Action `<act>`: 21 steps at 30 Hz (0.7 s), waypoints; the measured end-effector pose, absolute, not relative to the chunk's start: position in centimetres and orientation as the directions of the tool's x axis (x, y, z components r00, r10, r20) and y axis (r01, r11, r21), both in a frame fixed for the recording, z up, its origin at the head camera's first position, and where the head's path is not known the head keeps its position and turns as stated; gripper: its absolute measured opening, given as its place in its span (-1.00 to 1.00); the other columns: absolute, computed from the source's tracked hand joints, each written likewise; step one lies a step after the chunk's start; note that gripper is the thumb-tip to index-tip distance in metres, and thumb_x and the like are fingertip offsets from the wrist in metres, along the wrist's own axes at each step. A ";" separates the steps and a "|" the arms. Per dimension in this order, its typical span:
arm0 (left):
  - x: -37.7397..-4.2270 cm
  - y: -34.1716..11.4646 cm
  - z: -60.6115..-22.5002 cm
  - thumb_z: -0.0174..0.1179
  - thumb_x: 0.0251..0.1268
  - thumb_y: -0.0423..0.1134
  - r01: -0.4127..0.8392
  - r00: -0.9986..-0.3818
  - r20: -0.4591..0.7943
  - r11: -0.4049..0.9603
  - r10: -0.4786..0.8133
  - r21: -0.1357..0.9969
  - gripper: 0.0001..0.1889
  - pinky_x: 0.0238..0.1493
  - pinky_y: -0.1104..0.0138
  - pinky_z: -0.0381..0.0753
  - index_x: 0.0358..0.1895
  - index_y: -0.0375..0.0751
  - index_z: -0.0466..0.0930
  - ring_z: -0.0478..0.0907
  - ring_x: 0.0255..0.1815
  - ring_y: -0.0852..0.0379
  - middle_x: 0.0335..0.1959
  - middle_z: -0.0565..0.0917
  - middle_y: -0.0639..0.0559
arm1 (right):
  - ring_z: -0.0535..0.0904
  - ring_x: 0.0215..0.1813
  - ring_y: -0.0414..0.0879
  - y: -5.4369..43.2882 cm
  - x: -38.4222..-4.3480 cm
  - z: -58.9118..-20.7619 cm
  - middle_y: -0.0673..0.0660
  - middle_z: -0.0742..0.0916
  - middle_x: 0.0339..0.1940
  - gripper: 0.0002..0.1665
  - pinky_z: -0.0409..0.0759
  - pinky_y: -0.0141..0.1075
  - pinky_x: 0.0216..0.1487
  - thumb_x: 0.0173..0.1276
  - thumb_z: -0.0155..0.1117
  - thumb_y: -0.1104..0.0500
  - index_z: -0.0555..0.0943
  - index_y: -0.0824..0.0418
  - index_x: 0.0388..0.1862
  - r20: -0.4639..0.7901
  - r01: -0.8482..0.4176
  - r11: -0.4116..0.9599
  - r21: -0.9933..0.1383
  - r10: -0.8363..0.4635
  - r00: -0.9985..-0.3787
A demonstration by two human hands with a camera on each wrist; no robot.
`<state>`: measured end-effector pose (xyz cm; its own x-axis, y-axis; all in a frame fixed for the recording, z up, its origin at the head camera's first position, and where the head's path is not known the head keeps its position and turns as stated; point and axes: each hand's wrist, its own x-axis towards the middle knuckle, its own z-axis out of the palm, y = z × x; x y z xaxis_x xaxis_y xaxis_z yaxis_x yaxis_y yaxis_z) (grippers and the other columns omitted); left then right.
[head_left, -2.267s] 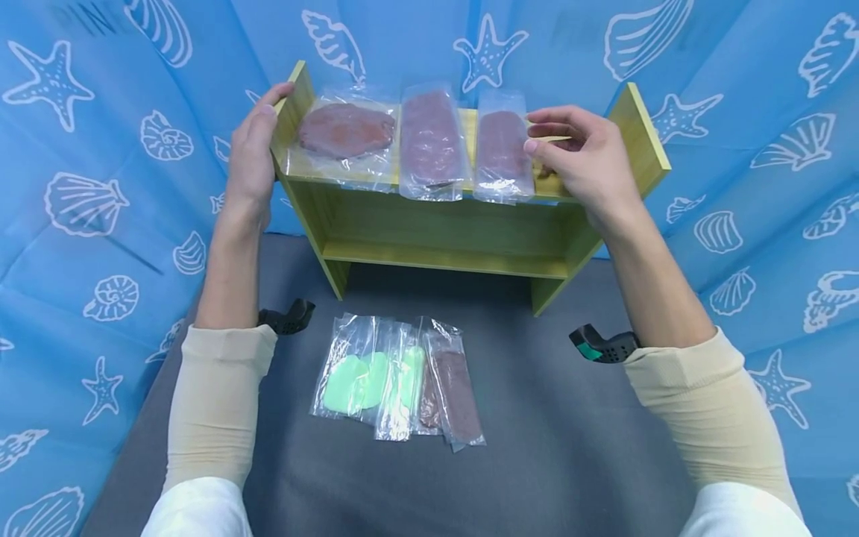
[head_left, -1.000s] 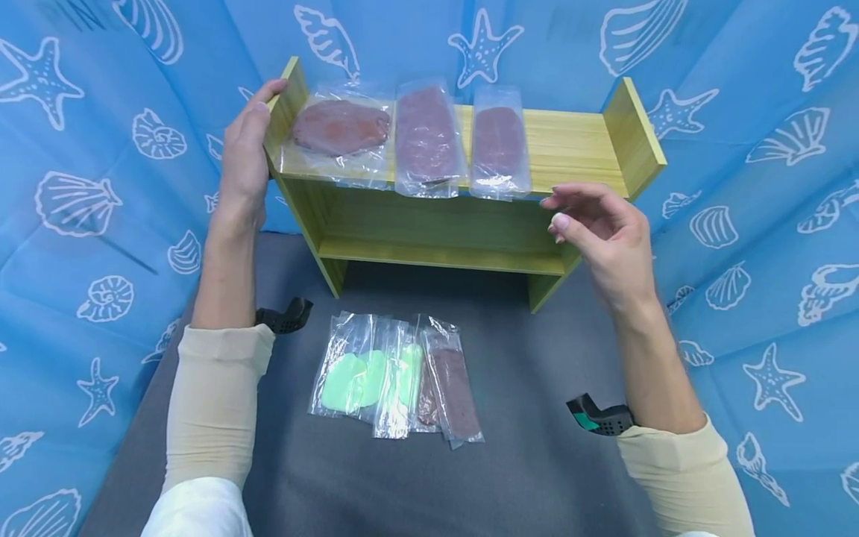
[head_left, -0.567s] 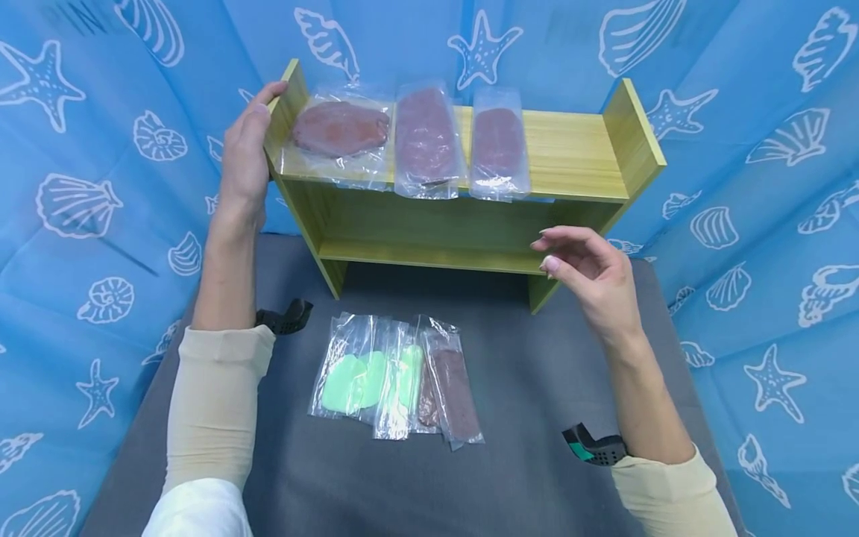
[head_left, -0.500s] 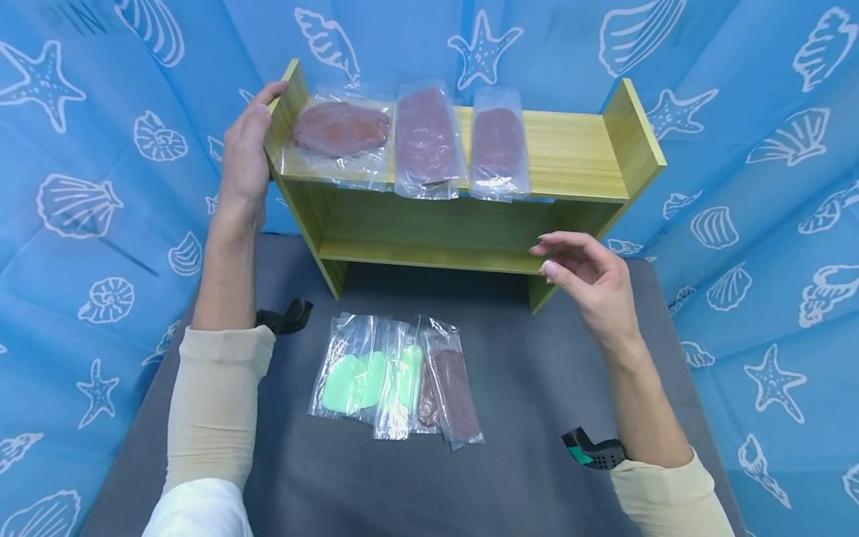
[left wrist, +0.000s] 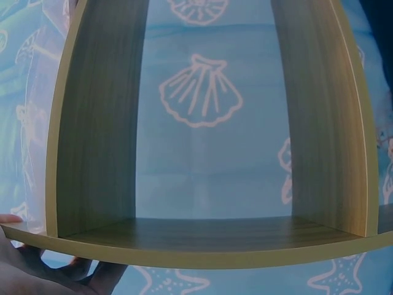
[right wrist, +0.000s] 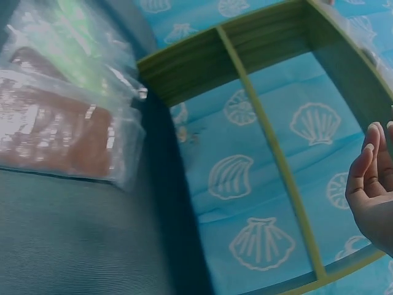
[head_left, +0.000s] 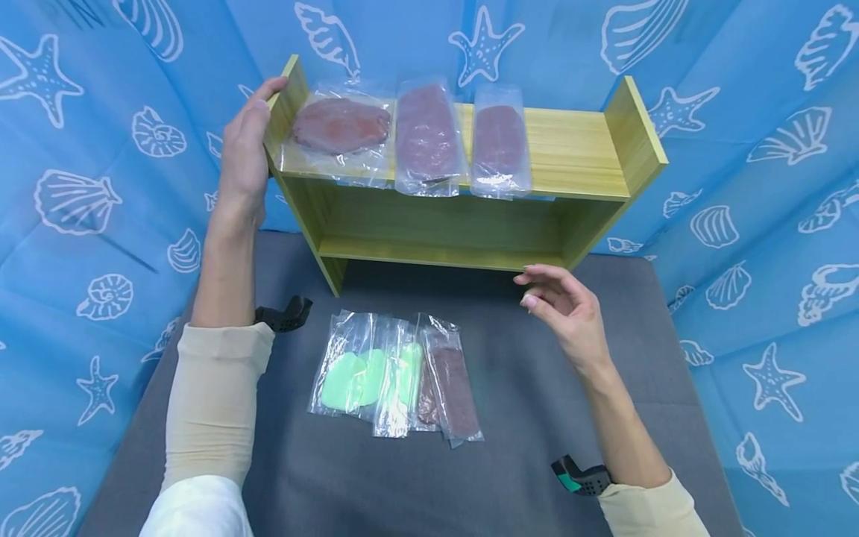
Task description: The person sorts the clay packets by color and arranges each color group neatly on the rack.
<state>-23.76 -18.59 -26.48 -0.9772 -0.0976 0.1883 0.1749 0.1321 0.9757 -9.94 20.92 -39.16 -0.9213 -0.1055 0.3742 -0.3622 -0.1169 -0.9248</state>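
Observation:
My left hand (head_left: 243, 164) grips the left side panel of a small two-tier wooden shelf (head_left: 573, 149). In the left wrist view the fingers (left wrist: 73, 270) lie against the outer face of that panel. Over the grey table, in front of the shelf's right leg, my right hand (head_left: 567, 317) hangs with loosely curled fingers and holds nothing. Three clear bags stand along the top tier: a wide one with a reddish-brown oval piece (head_left: 342, 125), then two narrower ones with brownish slabs, one in the middle (head_left: 429, 138) and one to its right (head_left: 499, 142).
Overlapping clear bags lie on the table (head_left: 523, 462) before the shelf. Pale green pieces (head_left: 345, 380) show at the left of this group, and a brown slab (head_left: 455, 391) at its right. A blue curtain (head_left: 772, 224) with white shell prints surrounds the table.
My right hand has left the right-hand bag on the top tier and come down and toward me, over the table. My left hand has stayed on the side panel.

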 end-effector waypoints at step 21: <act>-23.7 -18.6 -26.4 -0.30 0.59 -0.04 0.179 -0.977 0.193 0.135 -0.096 0.975 -0.54 0.13 0.26 0.29 0.39 0.20 0.44 0.37 0.08 0.06 0.29 0.39 -0.03 | 0.62 -0.13 0.01 19.8 -7.4 -44.9 0.25 0.70 0.01 -0.52 0.60 -0.36 -0.06 0.30 0.30 0.49 0.45 0.57 0.19 0.221 -0.211 -0.085 -0.974 -0.142 -0.965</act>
<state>-23.67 -18.60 -26.37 -0.9765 -0.0962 0.1929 0.1792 0.1348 0.9745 -7.39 19.81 -44.89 -0.9648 -0.1422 0.2213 -0.2109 -0.0848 -0.9738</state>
